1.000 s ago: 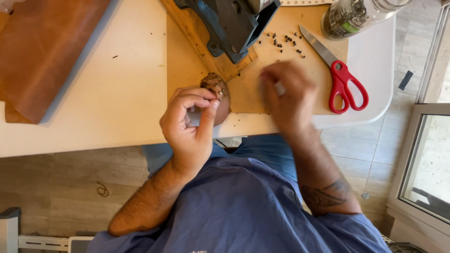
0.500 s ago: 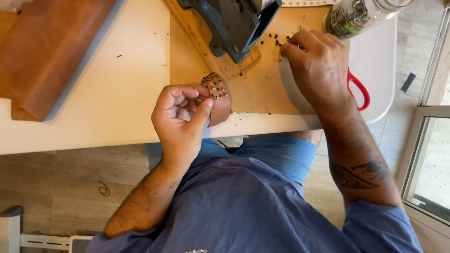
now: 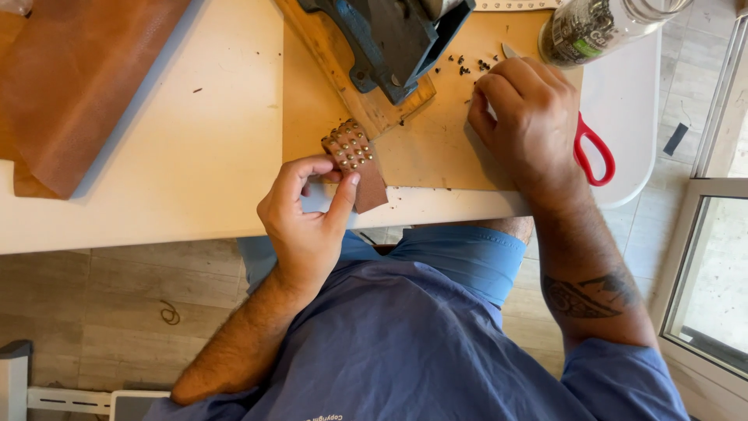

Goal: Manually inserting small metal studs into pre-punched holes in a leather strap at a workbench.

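My left hand (image 3: pixel 308 218) pinches a short brown leather strap (image 3: pixel 357 164) set with rows of brass studs, holding it over the table's front edge. My right hand (image 3: pixel 528 117) rests knuckles-up on a tan leather sheet (image 3: pixel 436 156), fingers curled beside several small dark rivets (image 3: pixel 467 66); I cannot tell whether it holds one. Red-handled scissors (image 3: pixel 596 152) lie partly under that hand. A blue metal press (image 3: pixel 397 39) stands on a wooden board (image 3: pixel 366 101) just beyond the strap.
A large brown leather hide (image 3: pixel 78 86) covers the white table (image 3: pixel 187 164) at the left. A clear jar (image 3: pixel 600 27) with small hardware stands at the far right. A window frame (image 3: pixel 713 234) is to the right, tiled floor below.
My right hand has left the strap and reached out to the scattered rivets, then settled on the tan sheet. My left hand has turned the strap so its studs face up.
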